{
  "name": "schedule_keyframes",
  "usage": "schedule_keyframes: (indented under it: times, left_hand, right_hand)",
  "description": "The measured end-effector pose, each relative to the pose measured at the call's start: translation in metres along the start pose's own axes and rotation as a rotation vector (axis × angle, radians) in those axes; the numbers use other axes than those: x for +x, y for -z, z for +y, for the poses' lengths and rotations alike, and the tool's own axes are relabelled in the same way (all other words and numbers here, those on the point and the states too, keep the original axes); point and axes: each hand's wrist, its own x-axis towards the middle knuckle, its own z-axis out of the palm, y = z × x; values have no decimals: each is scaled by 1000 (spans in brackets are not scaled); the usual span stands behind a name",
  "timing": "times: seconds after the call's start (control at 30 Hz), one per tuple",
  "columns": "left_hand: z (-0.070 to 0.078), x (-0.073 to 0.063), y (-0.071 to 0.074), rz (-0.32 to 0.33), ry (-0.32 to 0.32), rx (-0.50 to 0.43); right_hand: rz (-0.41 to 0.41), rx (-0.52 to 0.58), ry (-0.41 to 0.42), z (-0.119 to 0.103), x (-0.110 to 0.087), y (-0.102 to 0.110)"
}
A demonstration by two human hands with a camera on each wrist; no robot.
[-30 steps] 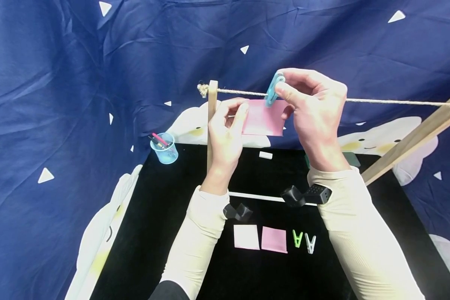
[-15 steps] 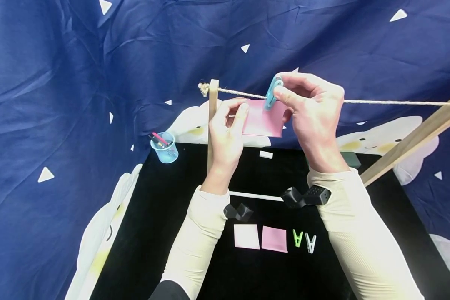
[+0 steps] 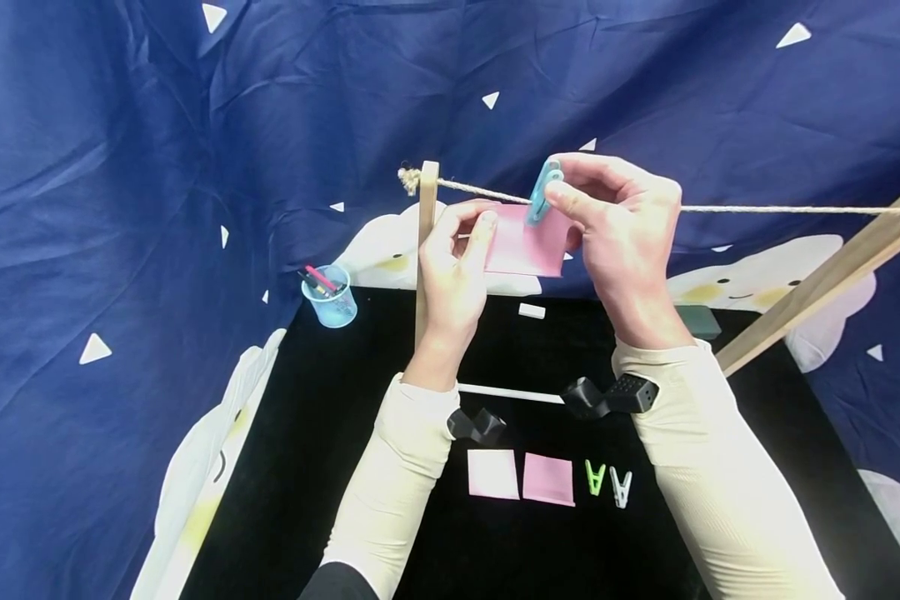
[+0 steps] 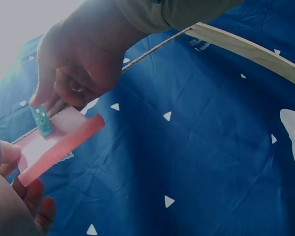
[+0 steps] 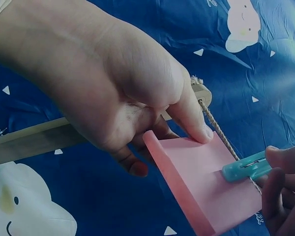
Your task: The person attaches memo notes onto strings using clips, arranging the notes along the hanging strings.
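Observation:
My left hand (image 3: 453,275) pinches a pink sticky note (image 3: 521,250) by its left edge, between thumb and fingers. The note is up against a rope (image 3: 780,209), and its lower edge curls, as the right wrist view shows. With thumb and fingers my right hand (image 3: 630,237) grips a blue clothespin (image 3: 542,196). The clothespin's tip (image 5: 231,172) lies over the note's upper part, across the rope. Some right fingers are hidden behind the note. On the black table below are a white note (image 3: 492,474), another pink note (image 3: 548,479), a green clothespin (image 3: 595,477) and a white clothespin (image 3: 620,487).
Two wooden posts, a left one (image 3: 427,225) and a slanted right one (image 3: 825,279), carry the rope. A blue pen cup (image 3: 333,308) stands at the table's back left. Farther back lie a white eraser-like block (image 3: 532,311) and a dark green block (image 3: 697,321).
My right hand and the blue clothespin have shifted slightly down and left, and the rope sags a little more at the clothespin. My left hand stays nearly still on the note.

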Motion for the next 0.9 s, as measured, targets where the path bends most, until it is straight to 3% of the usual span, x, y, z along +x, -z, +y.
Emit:
schedule_keyframes:
  times: [0.9]
  left_hand:
    - [-1,-1,-2,21,13,-7]
  right_hand:
    - [-43,33,45,4,0,2]
